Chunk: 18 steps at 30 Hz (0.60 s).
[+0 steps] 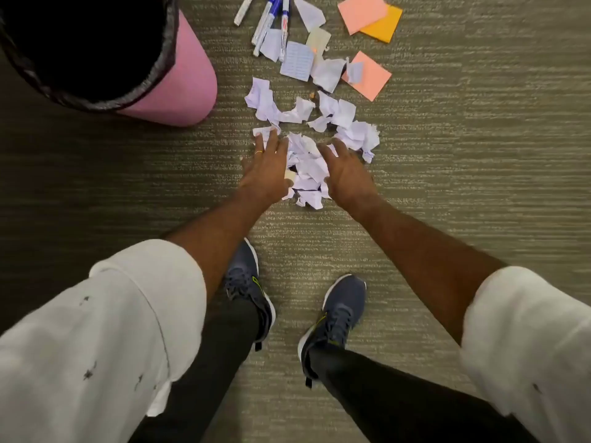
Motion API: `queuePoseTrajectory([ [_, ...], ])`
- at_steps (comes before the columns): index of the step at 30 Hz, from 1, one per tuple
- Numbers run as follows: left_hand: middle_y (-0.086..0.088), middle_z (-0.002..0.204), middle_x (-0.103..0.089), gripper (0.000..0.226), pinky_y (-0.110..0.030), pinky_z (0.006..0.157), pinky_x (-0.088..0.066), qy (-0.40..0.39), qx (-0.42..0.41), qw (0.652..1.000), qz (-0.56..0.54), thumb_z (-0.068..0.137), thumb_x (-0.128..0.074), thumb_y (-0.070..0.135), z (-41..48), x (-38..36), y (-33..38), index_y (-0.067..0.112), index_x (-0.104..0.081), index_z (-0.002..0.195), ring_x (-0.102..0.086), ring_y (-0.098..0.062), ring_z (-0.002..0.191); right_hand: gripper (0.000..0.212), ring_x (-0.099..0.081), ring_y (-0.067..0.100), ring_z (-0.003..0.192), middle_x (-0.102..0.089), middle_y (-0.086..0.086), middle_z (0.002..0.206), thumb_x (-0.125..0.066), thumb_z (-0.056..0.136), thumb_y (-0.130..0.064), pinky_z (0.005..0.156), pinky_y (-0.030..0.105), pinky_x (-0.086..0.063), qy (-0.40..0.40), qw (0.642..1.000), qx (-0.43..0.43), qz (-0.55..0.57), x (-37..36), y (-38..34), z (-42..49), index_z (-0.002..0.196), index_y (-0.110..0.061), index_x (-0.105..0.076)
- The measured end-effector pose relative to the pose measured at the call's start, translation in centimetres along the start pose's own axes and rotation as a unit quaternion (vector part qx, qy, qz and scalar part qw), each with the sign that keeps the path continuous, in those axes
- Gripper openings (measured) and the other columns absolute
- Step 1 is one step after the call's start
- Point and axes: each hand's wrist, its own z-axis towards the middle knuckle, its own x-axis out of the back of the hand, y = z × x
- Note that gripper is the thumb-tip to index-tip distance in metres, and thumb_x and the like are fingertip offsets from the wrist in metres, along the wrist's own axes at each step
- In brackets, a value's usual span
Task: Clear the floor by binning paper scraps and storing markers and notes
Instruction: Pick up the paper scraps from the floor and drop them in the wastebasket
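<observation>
Our left hand (267, 174) and right hand (347, 174) press flat on the floor (463, 161), fingers straight. They flank the crumpled paper scraps (308, 167), touching them but gripping nothing. The pink bin (188, 81) stands off left. Markers (270, 22) and sticky notes (363, 11) lie farther out, beyond more scraps.

The bin (179, 87) ran off the top and left edges, its inside too dark to see into. The markers (267, 24) were cut by the top edge, their print too small to read. The left hand (265, 171) and right hand (347, 174) covered part of the paper scraps (308, 167). The left forearm hid part of one shoe (246, 282).
</observation>
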Motion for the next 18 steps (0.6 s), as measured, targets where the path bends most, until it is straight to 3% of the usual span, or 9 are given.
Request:
queuePoseTrajectory([
  [4,-0.005,0.169,0.012,0.103,-0.072,0.115,-0.023,-0.036,0.029,0.999,-0.024,0.085,-0.078,0.031,2.8,-3.7,-0.9,0.019,-0.008,0.16,0.011,-0.04,0.154,0.1,-0.029,0.044,0.145,-0.013,0.015,0.165,-0.064,0.081,0.016,0.1,0.054,-0.051,-0.039,0.997,0.049,-0.039,-3.2,0.9,3.1,0.159,-0.023,-0.016],
  [8,-0.005,0.167,0.022,0.115,-0.071,0.114,-0.026,-0.037,0.026,0.999,-0.029,0.079,-0.084,0.029,5.8,-6.8,-1.9,0.025,-0.004,0.161,0.013,-0.044,0.153,0.109,-0.014,0.048,0.151,0.002,0.009,0.169,-0.065,0.083,0.015,0.097,0.058,-0.053,-0.073,0.99,0.085,-0.086,-6.2,1.6,6.2,0.16,-0.03,-0.003],
  [13,-0.008,0.165,0.026,0.109,-0.054,0.112,-0.042,-0.006,0.026,0.999,-0.036,0.081,-0.082,0.008,7.9,-8.6,-2.9,0.029,-0.011,0.161,-0.018,-0.046,0.151,0.106,-0.014,0.051,0.149,0.009,0.011,0.168,-0.063,0.085,0.012,0.094,0.055,-0.056,-0.064,0.985,0.115,-0.111,-8.5,1.9,8.3,0.16,-0.031,-0.002],
  [16,-0.007,0.168,0.013,0.092,-0.05,0.114,-0.042,0.026,0.025,0.997,-0.066,0.087,-0.067,-0.008,8.5,-9.2,-3.5,0.029,-0.023,0.159,-0.027,-0.039,0.15,0.102,-0.025,0.046,0.146,0.006,0.011,0.168,-0.062,0.085,0.013,0.089,0.053,-0.058,-0.046,0.985,0.119,-0.115,-9.0,1.7,8.7,0.16,-0.029,-0.007],
  [18,-0.009,0.168,-0.001,0.081,-0.049,0.113,-0.043,0.042,0.018,0.996,-0.072,0.089,-0.066,-0.008,8.8,-9.3,-4.0,0.028,-0.034,0.155,-0.036,-0.036,0.146,0.092,-0.032,0.045,0.142,-0.001,0.013,0.168,-0.059,0.086,0.015,0.087,0.052,-0.058,-0.032,0.985,0.119,-0.119,-9.1,1.8,9.0,0.158,-0.023,-0.019],
])
